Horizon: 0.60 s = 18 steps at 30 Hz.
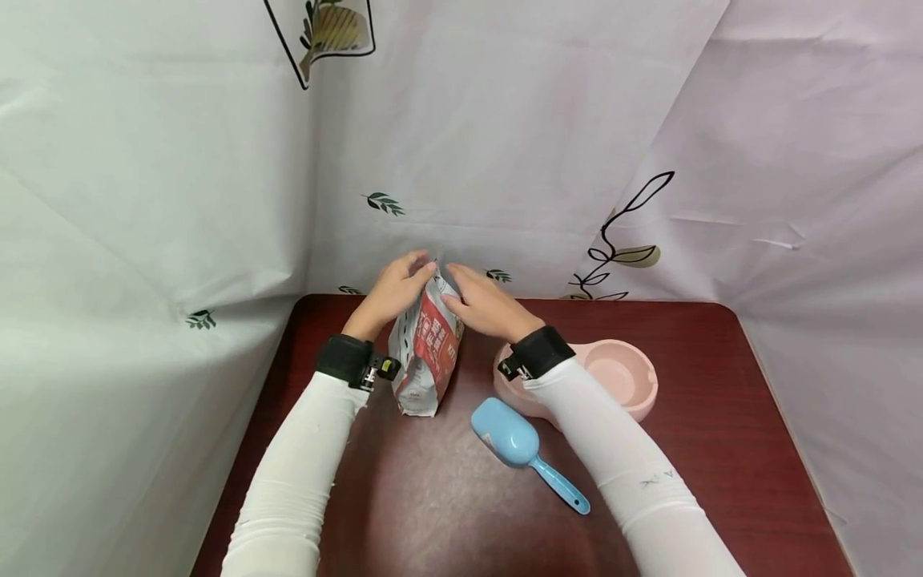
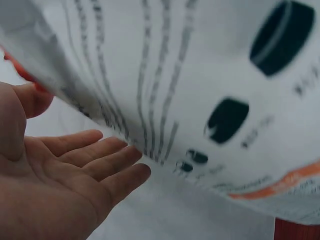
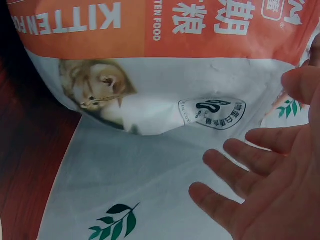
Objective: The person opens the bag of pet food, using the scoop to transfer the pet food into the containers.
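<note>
A red-and-white bag of kitten food [image 1: 436, 340] stands on the table, its narrowed top between my two hands. My left hand [image 1: 392, 295] is at the left of the bag's top. In the left wrist view its fingers [image 2: 117, 185] are straight and spread beside the printed side, thumb near the edge. On the other side, my right hand [image 1: 490, 306] has its thumb close to the bag's upper edge. The right wrist view shows that hand's fingers [image 3: 220, 205] extended and apart, beside the bag's front [image 3: 165, 95] with its kitten picture.
A light-blue scoop [image 1: 508, 433] lies on the dark red table [image 1: 433, 505] in front of the bag, handle toward the lower right. A pink double pet bowl [image 1: 634, 369] sits to the right, partly under my right forearm. White cloth [image 1: 505, 144] with leaf prints hangs around the table.
</note>
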Each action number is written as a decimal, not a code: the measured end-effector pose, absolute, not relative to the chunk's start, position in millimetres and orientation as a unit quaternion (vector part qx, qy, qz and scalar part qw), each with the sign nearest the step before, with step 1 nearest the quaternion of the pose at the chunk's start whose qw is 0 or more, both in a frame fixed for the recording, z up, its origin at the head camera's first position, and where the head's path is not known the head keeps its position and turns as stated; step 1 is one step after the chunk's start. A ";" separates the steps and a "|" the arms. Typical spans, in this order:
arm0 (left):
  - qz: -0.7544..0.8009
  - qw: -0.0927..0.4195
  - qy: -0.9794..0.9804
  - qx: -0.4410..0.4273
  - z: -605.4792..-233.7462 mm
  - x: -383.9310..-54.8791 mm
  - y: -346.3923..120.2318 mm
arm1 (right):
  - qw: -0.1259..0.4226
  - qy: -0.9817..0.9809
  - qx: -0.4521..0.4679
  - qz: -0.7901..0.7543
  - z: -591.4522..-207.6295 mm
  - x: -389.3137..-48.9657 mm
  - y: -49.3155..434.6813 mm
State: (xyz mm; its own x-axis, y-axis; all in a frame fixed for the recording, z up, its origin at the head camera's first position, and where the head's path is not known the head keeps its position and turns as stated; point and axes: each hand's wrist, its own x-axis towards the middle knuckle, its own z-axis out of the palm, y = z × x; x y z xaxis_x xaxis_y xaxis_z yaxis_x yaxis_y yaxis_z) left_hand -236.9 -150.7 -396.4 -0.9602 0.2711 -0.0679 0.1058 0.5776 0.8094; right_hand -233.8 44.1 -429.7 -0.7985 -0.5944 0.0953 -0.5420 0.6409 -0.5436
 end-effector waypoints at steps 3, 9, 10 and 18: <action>0.451 0.094 0.881 0.108 -397.6 -238.2 -147.6 | 0.062 0.898 -0.321 -0.294 -429.4 -235.5 38.6; 0.442 0.101 0.885 0.104 -400.3 -241.0 -144.1 | 0.091 0.882 -0.321 -0.333 -428.7 -234.0 31.2; 0.441 0.103 0.886 0.103 -400.9 -241.3 -143.8 | 0.091 0.881 -0.320 -0.336 -428.7 -233.7 30.2; 0.428 0.092 0.893 0.101 -404.5 -239.8 -141.1 | 0.089 0.875 -0.320 -0.351 -435.4 -231.9 24.1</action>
